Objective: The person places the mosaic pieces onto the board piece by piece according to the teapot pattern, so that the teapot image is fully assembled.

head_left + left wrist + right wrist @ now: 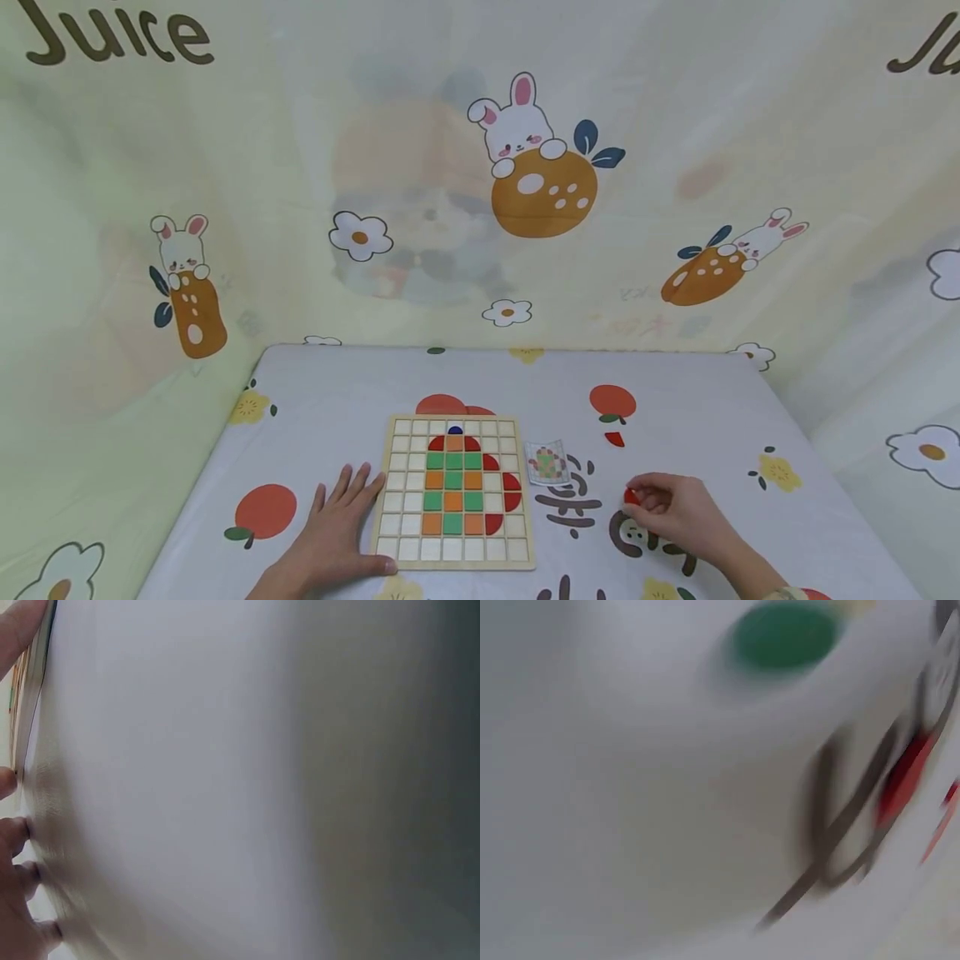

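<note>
A wooden grid board [453,563] lies on the table, with green, orange and red pieces and a blue half-round piece [455,430] set in its cells. My left hand [333,529] rests at the board's left side, fingers spread, with index finger and thumb touching the frame. To the right, my right hand [678,510] pinches a small red piece [631,497] between thumb and fingers just over the cloth. In the right wrist view a red piece [904,780] appears blurred. Beyond that hand lies a loose red quarter-round piece [615,439].
A small pattern card [548,463] showing a coloured design lies against the board's right side. The white tablecloth [322,392] carries printed fruit, flowers and dark lettering. Printed curtains [420,325] hang behind the table and at both sides.
</note>
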Demonstrator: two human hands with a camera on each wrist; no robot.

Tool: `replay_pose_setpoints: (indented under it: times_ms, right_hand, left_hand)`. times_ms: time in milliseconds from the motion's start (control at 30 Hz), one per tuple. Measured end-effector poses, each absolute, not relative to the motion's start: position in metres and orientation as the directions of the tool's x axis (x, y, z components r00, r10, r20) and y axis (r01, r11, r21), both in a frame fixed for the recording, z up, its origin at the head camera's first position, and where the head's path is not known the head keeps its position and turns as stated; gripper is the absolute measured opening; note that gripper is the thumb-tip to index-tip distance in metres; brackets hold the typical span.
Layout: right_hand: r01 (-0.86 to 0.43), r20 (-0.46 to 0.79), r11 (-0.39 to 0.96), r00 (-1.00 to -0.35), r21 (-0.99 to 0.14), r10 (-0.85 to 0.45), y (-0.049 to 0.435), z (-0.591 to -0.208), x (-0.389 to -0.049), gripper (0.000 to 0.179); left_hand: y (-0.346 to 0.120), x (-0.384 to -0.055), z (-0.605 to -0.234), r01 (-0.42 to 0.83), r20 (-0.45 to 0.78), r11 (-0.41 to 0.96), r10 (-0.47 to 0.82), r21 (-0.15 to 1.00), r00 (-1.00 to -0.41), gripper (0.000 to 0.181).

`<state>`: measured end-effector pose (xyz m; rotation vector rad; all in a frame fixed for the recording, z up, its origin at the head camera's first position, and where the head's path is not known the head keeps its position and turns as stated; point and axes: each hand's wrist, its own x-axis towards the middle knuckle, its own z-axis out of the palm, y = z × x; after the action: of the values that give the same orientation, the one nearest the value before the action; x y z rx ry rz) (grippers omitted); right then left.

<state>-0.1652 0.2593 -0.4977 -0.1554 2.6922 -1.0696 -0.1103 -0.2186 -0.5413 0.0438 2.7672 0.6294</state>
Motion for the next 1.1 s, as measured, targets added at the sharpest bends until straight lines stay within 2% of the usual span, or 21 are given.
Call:
replay_pose_setpoints:
  times_ms: [167,333,733,1100]
  right_hand:
    - [-0.218,-0.068,0.705,-0.933,-0.675,-0.353,0.209,-0.495,-0.172,0.034]
    - [-0.363,-0.045,0.696,-0.869,-0.620,-0.493,0.157,-0.495,-0.179,0.031]
    - [-0.542,-0.059,0.670,-0.754,-0.506,-0.655,0.036,-0.490,-0.193,0.027]
    - [-0.551,-0.206,0.765,-0.749,-0.335,-0.630,-0.046,-0.500,-0.205,0.027]
  left_hand:
    - [-0.222,-0.110,-0.541,-0.024,-0.269,0.900,0.105,0.436,-0.958,0.131]
    - [-0.223,-0.110,-0.543,-0.026,-0.267,0.898,0.103,0.439,-0.958,0.131]
    - [-0.226,-0.111,-0.544,-0.002,-0.242,0.890,0.121,0.455,-0.963,0.129]
    - [-0.228,-0.110,-0.541,0.043,-0.226,0.889,0.162,0.455,-0.961,0.125]
